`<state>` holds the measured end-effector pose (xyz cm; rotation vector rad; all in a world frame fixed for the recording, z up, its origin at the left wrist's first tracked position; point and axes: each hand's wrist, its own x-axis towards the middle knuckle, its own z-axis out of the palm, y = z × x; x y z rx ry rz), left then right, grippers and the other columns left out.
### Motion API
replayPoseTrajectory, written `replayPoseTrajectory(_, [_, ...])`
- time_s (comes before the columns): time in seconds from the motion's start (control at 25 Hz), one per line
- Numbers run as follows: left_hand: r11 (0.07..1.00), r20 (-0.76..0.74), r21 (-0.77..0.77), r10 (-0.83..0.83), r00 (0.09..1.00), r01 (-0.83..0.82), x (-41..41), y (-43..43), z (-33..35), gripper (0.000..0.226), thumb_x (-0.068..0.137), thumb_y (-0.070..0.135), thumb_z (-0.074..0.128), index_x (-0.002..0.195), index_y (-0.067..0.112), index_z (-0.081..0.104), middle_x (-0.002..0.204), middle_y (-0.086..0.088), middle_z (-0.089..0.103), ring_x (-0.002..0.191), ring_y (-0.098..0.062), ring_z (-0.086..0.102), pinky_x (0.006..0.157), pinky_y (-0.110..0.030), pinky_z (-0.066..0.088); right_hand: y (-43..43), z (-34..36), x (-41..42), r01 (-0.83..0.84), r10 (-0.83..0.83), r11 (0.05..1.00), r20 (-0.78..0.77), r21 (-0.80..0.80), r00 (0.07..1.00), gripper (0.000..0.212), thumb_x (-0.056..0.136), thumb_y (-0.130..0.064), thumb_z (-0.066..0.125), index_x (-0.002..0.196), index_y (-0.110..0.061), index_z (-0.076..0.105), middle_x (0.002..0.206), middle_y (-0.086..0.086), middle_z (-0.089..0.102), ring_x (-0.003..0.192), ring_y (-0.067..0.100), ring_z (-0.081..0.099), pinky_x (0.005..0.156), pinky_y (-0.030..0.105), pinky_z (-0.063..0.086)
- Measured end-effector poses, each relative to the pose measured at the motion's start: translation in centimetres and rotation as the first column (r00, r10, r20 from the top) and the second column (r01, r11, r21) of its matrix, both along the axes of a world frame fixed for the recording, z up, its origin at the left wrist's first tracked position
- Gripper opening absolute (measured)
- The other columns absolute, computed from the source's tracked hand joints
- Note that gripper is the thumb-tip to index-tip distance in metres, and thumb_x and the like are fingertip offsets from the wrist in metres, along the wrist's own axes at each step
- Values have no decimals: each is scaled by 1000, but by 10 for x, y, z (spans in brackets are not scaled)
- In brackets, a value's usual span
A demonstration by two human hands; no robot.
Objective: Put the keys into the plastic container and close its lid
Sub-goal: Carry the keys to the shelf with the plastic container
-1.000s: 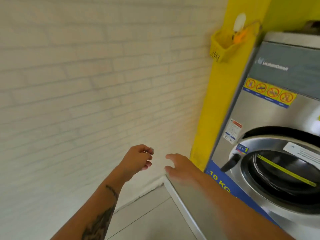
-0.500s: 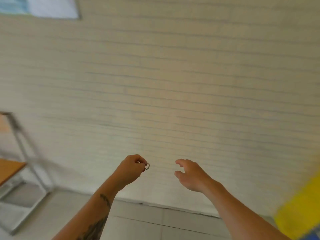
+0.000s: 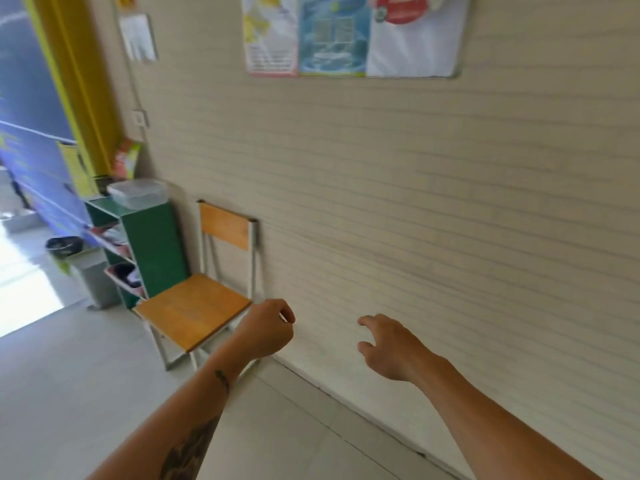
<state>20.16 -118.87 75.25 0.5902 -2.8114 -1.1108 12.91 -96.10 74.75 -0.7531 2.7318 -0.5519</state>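
Pale brick, painted cream, fills most of the view: the wall (image 3: 433,202) runs from twelve o'clock down to four o'clock. Below it the light tiled floor (image 3: 69,393) spreads from six to nine o'clock. A poster board (image 3: 353,32) hangs on the wall at twelve o'clock. At about nine o'clock a folding chair (image 3: 194,310) with a wooden seat and backrest stands against the wall, and just beside it, toward ten o'clock, is a green shelf unit (image 3: 156,251). On top of that unit sits the plastic container (image 3: 136,192), clear, with its lid on; it is well apart from both hands. A grey bin (image 3: 91,275) stands on the floor at nine o'clock, next to the shelf unit.

Two bare forearms reach in from six o'clock. The left hand (image 3: 265,332), at the middle of the view, is curled into a loose fist with thumb and forefinger pinched together; a small glint shows at the pinch, but blur makes it impossible to tell whether it has the keys. The keys themselves cannot be made out anywhere else. The right hand (image 3: 391,348), at about five o'clock from centre, has its fingers loosely spread and holds nothing.
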Motion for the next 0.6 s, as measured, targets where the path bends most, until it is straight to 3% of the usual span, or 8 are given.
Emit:
replayPoseTrajectory(0.24, [989,-5,-73,130,991,-130,6,-131,4,28,77,5,53,93,21,70,90,4,65,81,-11,59,62,-18,43,-162,3,-35,-195,195,981,-19,3,981,56,97,-33,45,151,-20,33,153,3,39,136,26,41,108,41,39])
replayPoseTrajectory(0.44, [965,-5,-90,247,969,-247,-34,-243,11,27,80,8,47,84,18,71,86,-1,68,79,-19,68,72,-33,59,-295,-4,-92,-313,314,946,-3,-88,949,56,96,-31,45,149,-18,35,150,5,41,135,24,42,108,40,39])
replayPoseTrajectory(0.6, [943,4,0,333,943,-333,-77,-321,27,33,85,1,42,72,15,69,84,-8,73,72,-19,72,59,-25,58,-399,5,-150,-371,377,916,11,-150,926,59,95,-35,48,150,-20,35,151,3,40,137,23,40,111,41,36])
